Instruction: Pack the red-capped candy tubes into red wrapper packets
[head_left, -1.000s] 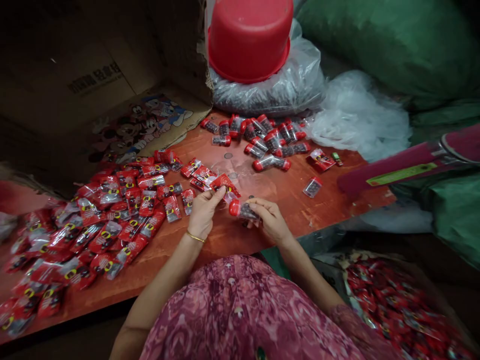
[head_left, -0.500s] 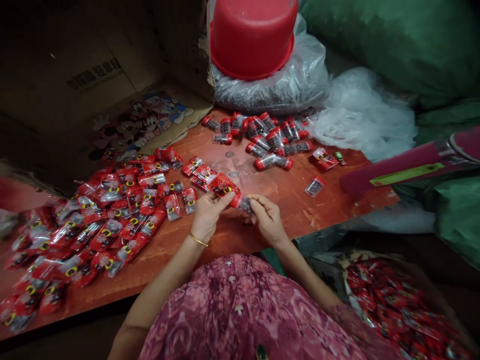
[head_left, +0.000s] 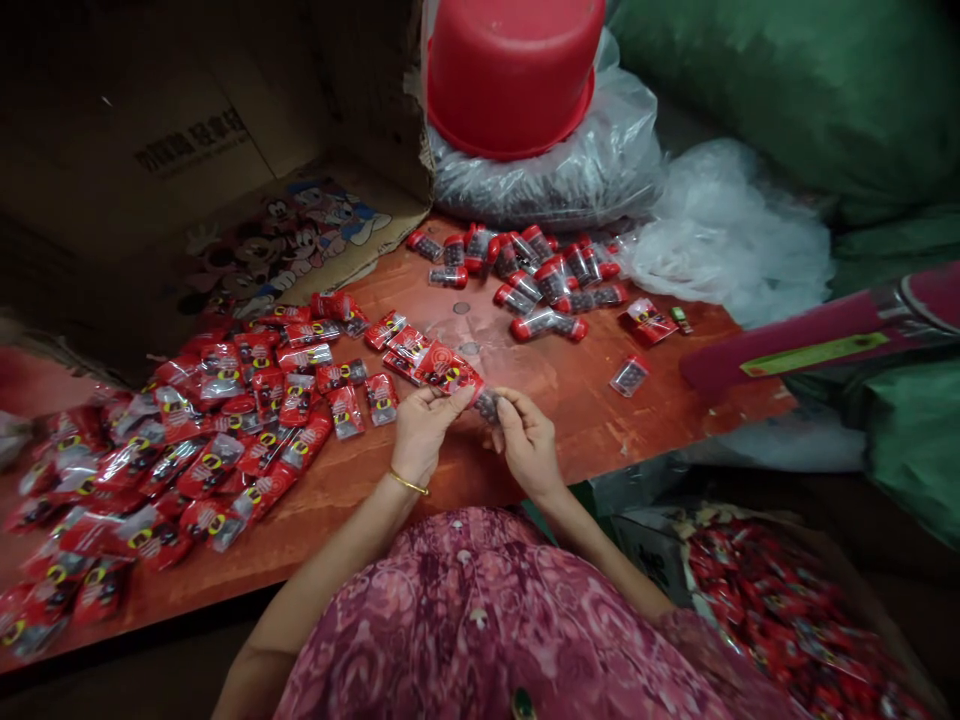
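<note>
Above the table's near edge my left hand (head_left: 424, 430) is closed, its thumb and fingers pinching a red printed plastic packet (head_left: 448, 366). My right hand (head_left: 529, 440) is closed around a small clear jar (head_left: 487, 403) with dark contents. The jar meets the packet's near end between both hands; how far it sits inside, I cannot tell. Left of my left hand lies a heap of red packets (head_left: 214, 465), many showing jars through clear parts. Beyond my hands are several loose red-capped jars (head_left: 551, 275). One single jar (head_left: 629, 374) lies to the right.
A cardboard box (head_left: 187, 200) stands open at the back left. Behind the loose jars, a red tub (head_left: 514, 80) rests upside down on a filled clear bag (head_left: 540, 190). A pink tube (head_left: 817, 330) juts in from the right. Below it sits a sack of red packets (head_left: 787, 610).
Both hands stay at nearly the same spot, still on the packet and jar. The packet and the jar have tilted slightly, and the view has shifted a little.
</note>
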